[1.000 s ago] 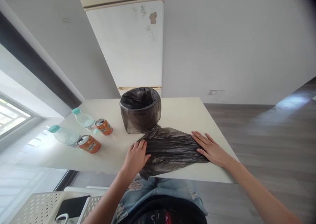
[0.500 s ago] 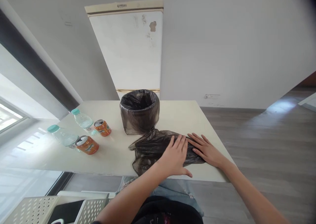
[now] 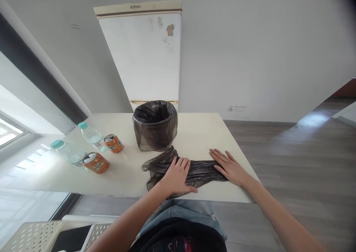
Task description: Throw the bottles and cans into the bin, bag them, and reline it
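Crinkled, translucent black plastic bag (image 3: 205, 171), seemingly layered, left end flaring; our bare left hand (image 3: 177, 175), bare right hand (image 3: 230, 169) on it, fingers outstretched.

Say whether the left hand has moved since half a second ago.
Yes: judged against the fridge, the left hand has moved left over the black bag.

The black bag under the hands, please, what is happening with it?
A person's left hand lies on the middle of a wrinkled black bag, and the right hand lies over one end. Behind it on the white table stands a round container lined with black plastic. Two bottles and two orange cans are at the left.
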Motion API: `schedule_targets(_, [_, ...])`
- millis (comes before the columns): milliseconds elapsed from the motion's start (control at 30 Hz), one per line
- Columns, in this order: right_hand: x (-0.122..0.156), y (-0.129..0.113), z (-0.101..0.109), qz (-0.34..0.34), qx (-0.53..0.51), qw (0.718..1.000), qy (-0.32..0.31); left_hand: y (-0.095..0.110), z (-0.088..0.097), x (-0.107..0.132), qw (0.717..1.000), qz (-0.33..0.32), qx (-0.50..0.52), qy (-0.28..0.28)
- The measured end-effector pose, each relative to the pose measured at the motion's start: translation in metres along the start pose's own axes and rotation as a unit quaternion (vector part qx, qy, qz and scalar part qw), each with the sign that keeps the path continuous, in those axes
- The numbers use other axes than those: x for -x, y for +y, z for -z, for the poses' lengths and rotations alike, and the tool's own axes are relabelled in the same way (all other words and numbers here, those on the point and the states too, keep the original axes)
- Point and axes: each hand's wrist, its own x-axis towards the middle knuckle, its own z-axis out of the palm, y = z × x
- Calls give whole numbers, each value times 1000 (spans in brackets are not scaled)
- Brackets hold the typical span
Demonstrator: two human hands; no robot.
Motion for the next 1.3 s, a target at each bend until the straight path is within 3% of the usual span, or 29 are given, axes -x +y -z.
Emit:
schedule_targets(133, [-1, 0, 2, -2, 0, 1000, -4, -11, 6, 30, 1000, 22, 16, 8])
schedule_targets(267, [-1, -1, 6, -7, -3, 1000, -14, -21, 13, 44, 1000, 16, 13, 12])
schedule_targets(600, [3, 15, 11, -29, -2, 999, -36, -75, 37, 82, 996, 79, -19, 39])
schedule_targets(767, [8, 25, 18, -40, -8, 999, -21, -79, 47, 97, 992, 108, -14, 59])
schedule_targets(867, [7, 11, 26, -53, -1, 998, 39, -62, 49, 90, 991, 103, 6, 83])
schedule_targets(933, [0, -13, 31, -36, 16, 997, 71, -44, 42, 76, 995, 66, 12, 78])
schedule_targets(1100, [-30, -95, 24, 114, 5, 993, 28, -9, 5, 26, 998, -46, -12, 35])
schedule_targets(1200, [-48, -120, 12, 123, -10, 992, 17, -10, -11, 5, 998, -60, -30, 21])
schedule_targets(1300, [-56, -114, 1, 110, -15, 994, -3, -23, -12, 2, 999, -37, -32, 24])
